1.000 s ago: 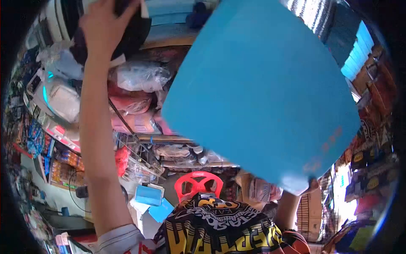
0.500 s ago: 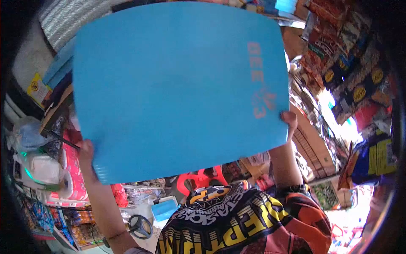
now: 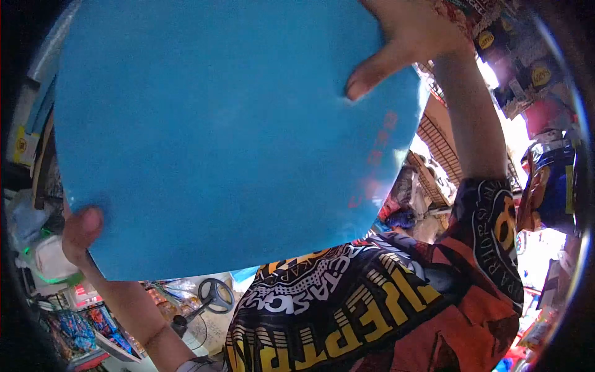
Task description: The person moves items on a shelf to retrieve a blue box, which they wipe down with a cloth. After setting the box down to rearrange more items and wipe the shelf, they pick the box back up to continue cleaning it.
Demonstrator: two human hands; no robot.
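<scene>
A large blue plastic sheet [image 3: 229, 136] with rounded corners and faint red lettering near its right side fills most of the view. My left hand [image 3: 80, 235] grips its lower left edge, the thumb on the front face and the other fingers hidden behind. At the upper right, my right hand [image 3: 415, 37] lies over the sheet's front face. Its thumb is stretched out and spread from the other fingers, which partly run past the top of the view.
Below the sheet is my printed shirt [image 3: 334, 310]. A small black wheel [image 3: 215, 295] shows at the lower left, near packaged goods [image 3: 68, 328]. Hanging packets [image 3: 548, 180] line the right side, beside a wire rack [image 3: 441, 139]. A yellow packet [image 3: 25, 146] is at far left.
The sheet has come closer and tilted. My right hand has left the lower right edge and moved up onto the front face. My left hand has shifted left and slightly down, still gripping.
</scene>
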